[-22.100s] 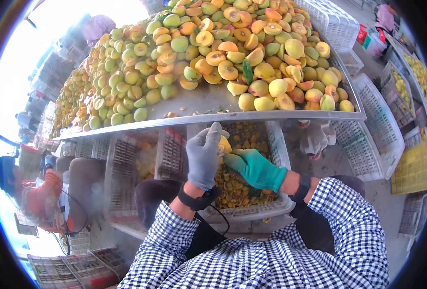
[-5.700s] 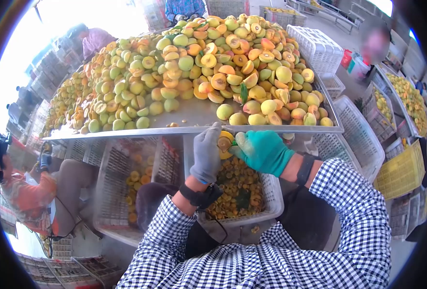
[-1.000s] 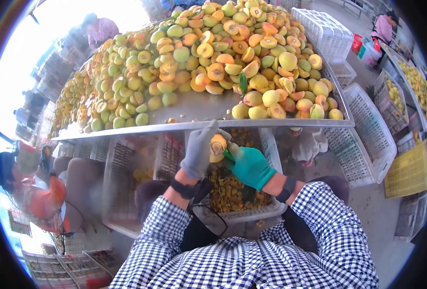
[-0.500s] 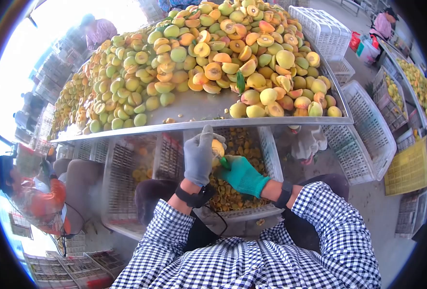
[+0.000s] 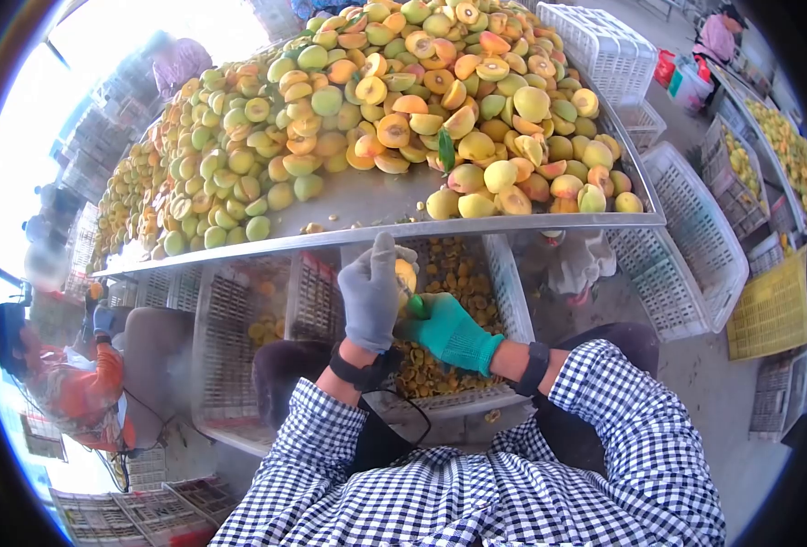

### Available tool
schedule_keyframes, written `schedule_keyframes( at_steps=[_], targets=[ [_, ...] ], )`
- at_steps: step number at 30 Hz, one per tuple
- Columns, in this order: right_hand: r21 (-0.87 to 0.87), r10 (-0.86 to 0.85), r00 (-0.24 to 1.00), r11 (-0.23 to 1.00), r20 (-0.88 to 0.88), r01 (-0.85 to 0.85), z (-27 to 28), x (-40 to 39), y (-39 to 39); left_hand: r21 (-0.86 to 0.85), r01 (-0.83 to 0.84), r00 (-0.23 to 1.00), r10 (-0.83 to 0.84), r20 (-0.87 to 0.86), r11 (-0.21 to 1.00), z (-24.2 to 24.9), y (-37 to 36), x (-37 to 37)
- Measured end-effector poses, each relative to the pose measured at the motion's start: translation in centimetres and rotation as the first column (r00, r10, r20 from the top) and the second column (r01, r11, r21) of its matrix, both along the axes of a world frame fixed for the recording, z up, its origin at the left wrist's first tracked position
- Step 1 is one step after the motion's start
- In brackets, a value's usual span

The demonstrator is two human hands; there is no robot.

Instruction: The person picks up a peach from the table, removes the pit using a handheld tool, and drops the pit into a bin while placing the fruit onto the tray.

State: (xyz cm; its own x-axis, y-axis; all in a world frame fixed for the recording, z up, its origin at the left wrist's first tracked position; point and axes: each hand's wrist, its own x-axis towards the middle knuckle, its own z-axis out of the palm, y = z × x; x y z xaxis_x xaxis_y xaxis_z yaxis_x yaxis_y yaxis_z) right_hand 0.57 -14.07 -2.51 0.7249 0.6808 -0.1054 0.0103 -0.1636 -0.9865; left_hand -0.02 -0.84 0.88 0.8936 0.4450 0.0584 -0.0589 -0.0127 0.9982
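Note:
My left hand (image 5: 370, 296), in a grey glove, is closed around a peach half (image 5: 406, 275) just below the metal table's front edge. Its index finger points up along the fruit. Coming in from the right, my right hand (image 5: 458, 333) wears a teal glove and grips a small tool with a green handle (image 5: 416, 307). The tool's working end meets the lower side of the peach half and is hidden there. Under both hands stands a white crate (image 5: 511, 292) holding many small yellow-brown peach pieces.
Halved and whole peaches (image 5: 394, 132) are heaped on the metal table (image 5: 349, 208). White crates (image 5: 695, 232) and a yellow crate (image 5: 768, 305) stand on the right. Another crate (image 5: 205, 356) is at left. A co-worker in orange (image 5: 84, 392) sits at far left; other people are farther back.
Both hands have shifted slightly left, still together at the peach half. The whole view has moved a little. The co-worker at left has changed arm position.

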Motion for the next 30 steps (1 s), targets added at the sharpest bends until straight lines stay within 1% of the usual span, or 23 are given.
schedule_keyframes(
  at_steps=[2,4,5,8,11,14,17,20,21,24,27,30],
  targets=[
    [-0.084,0.012,0.982,0.996,0.188,0.004,0.0,0.4,-0.3,-0.006,0.014,0.998,-0.014,-0.066,1.0,-0.4,0.2,0.3],
    [-0.113,0.018,0.981,0.994,0.191,0.004,-1.1,1.0,-0.3,-0.037,0.046,0.986,-0.052,-0.157,0.998,-0.5,0.3,-0.1],
    [-0.13,0.022,0.981,0.992,0.194,0.003,-1.4,1.1,-0.3,-0.021,0.008,0.99,-0.011,-0.141,1.0,-0.4,0.1,-0.2],
    [0.171,-0.063,0.99,0.982,-0.125,0.084,-1.5,-0.1,0.8,-0.131,-0.028,1.0,0.027,-0.016,0.991,-0.8,0.0,0.0],
    [0.054,-0.025,0.943,0.997,-0.332,0.046,0.7,-0.3,0.2,-0.011,-0.003,1.0,0.003,-0.008,1.0,-0.8,-0.1,-0.2],
    [0.018,0.085,0.83,0.996,-0.551,-0.09,3.7,0.3,-1.4,-0.041,0.206,0.974,-0.209,-0.088,0.978,-0.5,0.9,0.3],
    [0.013,0.106,0.859,0.993,-0.501,-0.115,3.1,0.8,-1.4,-0.112,0.227,0.97,-0.235,-0.064,0.967,-0.2,0.9,0.7],
    [-0.005,0.014,0.968,1.0,-0.251,-0.016,1.9,0.4,-1.1,-0.113,0.095,0.993,-0.102,-0.057,0.989,-1.3,-0.3,0.7],
    [0.009,0.016,0.94,1.0,-0.342,-0.014,2.6,0.2,-1.2,-0.096,0.078,0.997,-0.08,-0.022,0.992,-1.4,-0.6,0.6],
    [0.069,0.068,0.85,0.997,-0.523,-0.037,3.5,0.1,-1.5,-0.112,0.109,0.994,-0.108,0.018,0.988,-0.9,-0.6,0.5],
    [0.174,0.183,0.625,0.982,-0.759,-0.077,3.6,0.8,-2.3,-0.138,0.33,0.933,-0.345,-0.1,0.934,-0.4,0.8,1.0],
    [0.218,0.204,0.508,0.975,-0.837,-0.032,4.2,0.7,-2.4,-0.143,0.301,0.948,-0.312,-0.064,0.943,-0.2,0.3,0.9]
  ],
)
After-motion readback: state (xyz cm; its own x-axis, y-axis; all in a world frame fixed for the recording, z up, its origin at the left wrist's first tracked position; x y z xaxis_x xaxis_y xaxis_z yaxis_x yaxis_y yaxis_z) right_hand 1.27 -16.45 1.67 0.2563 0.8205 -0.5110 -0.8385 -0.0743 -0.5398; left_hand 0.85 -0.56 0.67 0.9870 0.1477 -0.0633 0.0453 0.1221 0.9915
